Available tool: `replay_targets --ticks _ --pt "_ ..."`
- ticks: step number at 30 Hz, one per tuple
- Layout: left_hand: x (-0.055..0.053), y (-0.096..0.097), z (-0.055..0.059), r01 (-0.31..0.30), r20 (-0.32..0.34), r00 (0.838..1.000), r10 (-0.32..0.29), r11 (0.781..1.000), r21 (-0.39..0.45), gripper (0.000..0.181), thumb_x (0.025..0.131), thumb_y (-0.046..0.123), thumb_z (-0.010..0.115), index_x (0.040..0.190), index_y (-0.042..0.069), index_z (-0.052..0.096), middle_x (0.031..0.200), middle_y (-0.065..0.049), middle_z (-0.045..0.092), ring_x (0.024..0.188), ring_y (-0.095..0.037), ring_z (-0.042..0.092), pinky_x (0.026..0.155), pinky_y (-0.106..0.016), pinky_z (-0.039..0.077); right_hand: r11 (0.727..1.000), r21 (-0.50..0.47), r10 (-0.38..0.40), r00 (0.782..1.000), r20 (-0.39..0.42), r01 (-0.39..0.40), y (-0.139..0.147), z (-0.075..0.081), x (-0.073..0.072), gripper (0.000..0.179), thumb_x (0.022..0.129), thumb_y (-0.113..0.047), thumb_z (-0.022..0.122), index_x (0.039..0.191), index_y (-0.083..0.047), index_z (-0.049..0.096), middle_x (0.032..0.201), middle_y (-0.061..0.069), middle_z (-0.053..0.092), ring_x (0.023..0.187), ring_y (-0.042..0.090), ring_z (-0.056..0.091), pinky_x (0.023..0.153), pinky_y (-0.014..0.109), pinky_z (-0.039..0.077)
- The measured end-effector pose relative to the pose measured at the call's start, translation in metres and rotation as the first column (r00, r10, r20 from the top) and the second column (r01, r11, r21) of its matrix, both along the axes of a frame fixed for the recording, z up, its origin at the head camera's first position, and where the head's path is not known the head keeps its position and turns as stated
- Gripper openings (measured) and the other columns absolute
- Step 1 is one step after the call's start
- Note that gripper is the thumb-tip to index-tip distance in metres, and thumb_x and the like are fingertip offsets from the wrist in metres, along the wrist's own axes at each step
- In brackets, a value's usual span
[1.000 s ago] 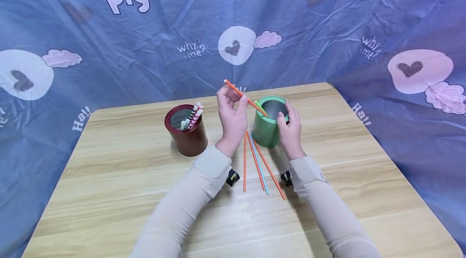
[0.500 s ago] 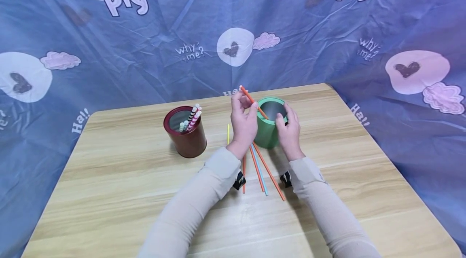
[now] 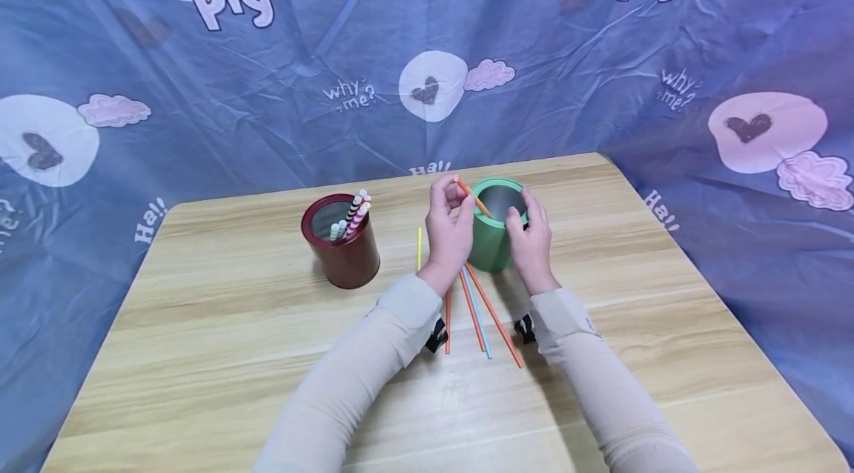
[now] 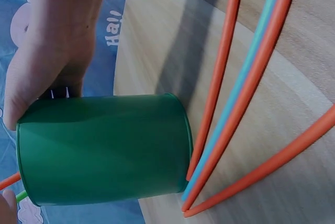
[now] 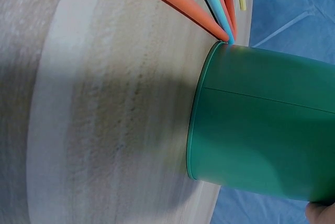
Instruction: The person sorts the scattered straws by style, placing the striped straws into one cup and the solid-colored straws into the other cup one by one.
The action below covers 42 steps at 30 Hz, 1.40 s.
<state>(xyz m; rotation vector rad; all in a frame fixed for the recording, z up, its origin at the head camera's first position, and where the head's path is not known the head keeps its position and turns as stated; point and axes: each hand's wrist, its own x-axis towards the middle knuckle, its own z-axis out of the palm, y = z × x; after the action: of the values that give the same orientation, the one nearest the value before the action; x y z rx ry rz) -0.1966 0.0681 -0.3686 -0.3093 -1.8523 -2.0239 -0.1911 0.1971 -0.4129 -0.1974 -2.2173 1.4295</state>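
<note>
My left hand (image 3: pixel 450 236) pinches an orange straw (image 3: pixel 482 206) between thumb and fingers, at the left of a green can (image 3: pixel 490 250). The straw slants down into the can's mouth. My right hand (image 3: pixel 533 239) grips the can by its right side, thumb at the rim. The can stands upright on the table. In the left wrist view, a bit of green straw (image 4: pixel 21 196) shows beside the orange one at the rim. Several orange straws (image 3: pixel 497 321) and a blue straw (image 3: pixel 480 317) lie in front of the can, with a yellow straw (image 3: pixel 419 247) to its left.
A dark red can (image 3: pixel 347 258) holding several striped straws (image 3: pixel 356 217) stands to the left on the wooden table (image 3: pixel 220 325). A blue printed cloth (image 3: pixel 280 87) hangs behind and along the sides. Black wrist pieces show below both cuffs.
My left hand has moved right, closer to the green can, and the orange straw sits lower, with less showing above the fingers. The yellow straw has come into view. My right hand stays on the can.
</note>
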Motion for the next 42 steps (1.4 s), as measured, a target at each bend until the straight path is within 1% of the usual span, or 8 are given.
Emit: replay_targets --ticks 8,16,20,24,27,31,36,42 --pt "0.0 -0.004 -0.005 0.014 0.043 0.999 -0.014 1.0 -0.007 0.034 0.087 -0.001 0.055 0.12 0.006 0.048 0.096 -0.014 0.059 0.089 -0.019 0.057 0.071 -0.023 0.054 1.0 0.007 -0.005 1.0 -0.005 0.005 0.0 -0.001 0.0 0.051 0.09 -0.023 0.048 0.139 -0.007 0.042 0.141 0.013 0.04 0.13 0.029 0.036 0.106 0.048 0.033" --pt "-0.006 -0.016 -0.018 -0.012 0.064 0.998 0.012 1.0 0.0 0.035 0.087 0.0 0.055 0.121 0.008 0.048 0.097 -0.015 0.058 0.086 -0.015 0.055 0.068 -0.023 0.052 1.0 0.002 -0.01 1.0 0.012 0.01 0.001 -0.001 -0.001 0.051 0.09 -0.024 0.047 0.139 -0.01 0.042 0.142 0.011 0.04 0.13 0.027 0.036 0.104 0.047 0.034" --pt "-0.007 -0.024 -0.025 -0.021 0.098 0.995 0.023 1.0 -0.018 0.036 0.087 0.001 0.055 0.122 0.007 0.048 0.098 -0.015 0.057 0.085 -0.019 0.056 0.07 -0.025 0.051 1.0 0.001 -0.004 1.0 0.011 0.004 0.001 0.0 0.0 0.051 0.091 -0.023 0.047 0.139 -0.01 0.041 0.141 0.012 0.04 0.13 0.027 0.036 0.103 0.047 0.035" --pt "-0.007 -0.033 -0.03 -0.018 0.129 0.991 0.022 0.999 -0.029 0.039 0.087 0.002 0.056 0.125 0.007 0.047 0.101 -0.019 0.057 0.087 -0.029 0.058 0.075 -0.033 0.052 1.0 -0.001 0.001 1.0 0.006 -0.001 0.001 0.0 0.0 0.05 0.091 -0.023 0.047 0.14 -0.01 0.041 0.141 0.012 0.04 0.13 0.027 0.036 0.102 0.048 0.036" --pt "-0.007 -0.039 -0.035 -0.034 0.145 0.989 0.04 0.998 -0.044 0.039 0.086 0.003 0.057 0.124 0.006 0.047 0.1 -0.019 0.057 0.086 -0.029 0.058 0.076 -0.035 0.052 1.0 0.001 0.001 1.0 0.001 -0.001 0.001 0.0 0.001 0.05 0.091 -0.023 0.047 0.139 -0.01 0.041 0.141 0.012 0.04 0.129 0.027 0.036 0.102 0.048 0.036" --pt "-0.006 -0.045 -0.043 -0.06 0.185 0.98 0.073 0.995 -0.075 0.038 0.085 0.003 0.059 0.121 0.007 0.049 0.098 -0.014 0.057 0.086 -0.024 0.058 0.077 -0.032 0.052 1.0 0.006 0.001 1.0 0.001 -0.001 0.001 -0.001 0.0 0.051 0.091 -0.023 0.047 0.139 -0.009 0.041 0.141 0.012 0.04 0.129 0.028 0.036 0.102 0.048 0.036" --pt "-0.006 -0.052 -0.051 -0.068 0.247 0.964 0.096 0.99 -0.121 0.038 0.085 0.005 0.061 0.121 0.01 0.05 0.101 -0.017 0.058 0.09 -0.026 0.059 0.08 -0.035 0.051 1.0 0.007 -0.004 1.0 0.011 0.004 0.001 -0.001 0.0 0.051 0.091 -0.024 0.046 0.14 -0.01 0.041 0.142 0.012 0.039 0.13 0.027 0.036 0.101 0.048 0.036" --pt "-0.003 -0.061 -0.061 -0.054 0.355 0.928 0.115 0.982 -0.179 0.04 0.084 0.006 0.063 0.121 0.013 0.052 0.106 -0.02 0.058 0.09 -0.026 0.058 0.078 -0.036 0.052 1.0 0.008 -0.006 1.0 0.014 0.006 0.0 -0.001 0.001 0.051 0.091 -0.024 0.046 0.14 -0.011 0.04 0.141 0.012 0.039 0.13 0.027 0.036 0.102 0.048 0.036"
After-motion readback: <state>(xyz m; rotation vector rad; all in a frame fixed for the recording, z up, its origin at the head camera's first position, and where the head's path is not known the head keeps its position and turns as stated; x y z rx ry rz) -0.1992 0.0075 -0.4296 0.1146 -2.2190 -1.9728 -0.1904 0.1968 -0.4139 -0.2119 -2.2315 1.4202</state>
